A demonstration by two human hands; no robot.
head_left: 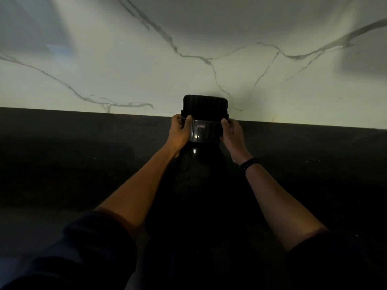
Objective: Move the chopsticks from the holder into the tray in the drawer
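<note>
Both hands, left hand [180, 130] and right hand [231, 132], clasp the black holder [204, 120] on the dark counter [83, 153] against the marble wall [146, 70] (chopsticks unseen); next, likely bringing it nearer.

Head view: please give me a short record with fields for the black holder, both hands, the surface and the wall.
holder: black container, open top, at the back of the counter by the wall
contents: too dark to tell; no chopsticks visible
left hand: grip on the holder's left side
right hand: grip on the holder's right side
bracelet: dark beaded band on the right wrist
counter: dark surface
wall: white marble with grey veins
drawer and tray: not in view
</note>
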